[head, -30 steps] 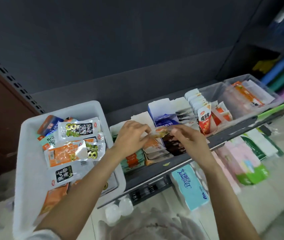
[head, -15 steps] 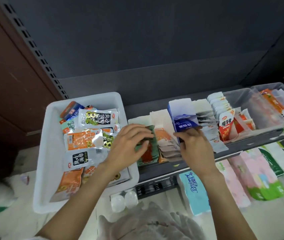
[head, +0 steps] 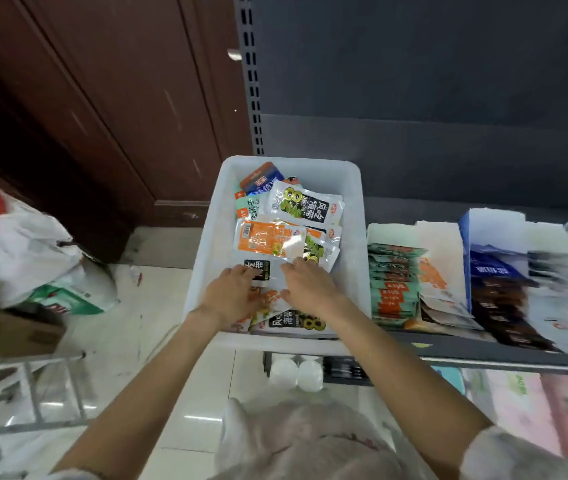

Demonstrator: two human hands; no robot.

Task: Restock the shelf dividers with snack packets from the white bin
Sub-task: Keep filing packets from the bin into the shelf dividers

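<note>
The white bin point(head: 206, 244) stands at the left end of the shelf, full of mixed snack packets: orange ones point(head: 262, 239), a silver one with black print point(head: 305, 206) and a white one with a black label point(head: 258, 270). Both my hands are inside the bin's near half. My left hand point(head: 230, 296) lies with its fingers stretched over the black-label packet. My right hand point(head: 310, 285) rests flat on the packets beside it, fingertips at a silver packet. Right of the bin the shelf dividers hold rows of green-orange packets point(head: 393, 289), white-orange packets point(head: 438, 271) and dark packets point(head: 497, 289).
White plastic bags point(head: 26, 251) sit on the floor to the left beside a brown wooden wall. A metal rack point(head: 33, 393) is at the lower left. Pink tissue packs point(head: 525, 403) and two white round containers point(head: 296, 374) lie under the shelf.
Both hands left the shelf dividers and moved left into the white bin. The packet held between them a second ago is no longer in hand. The view swung left.
</note>
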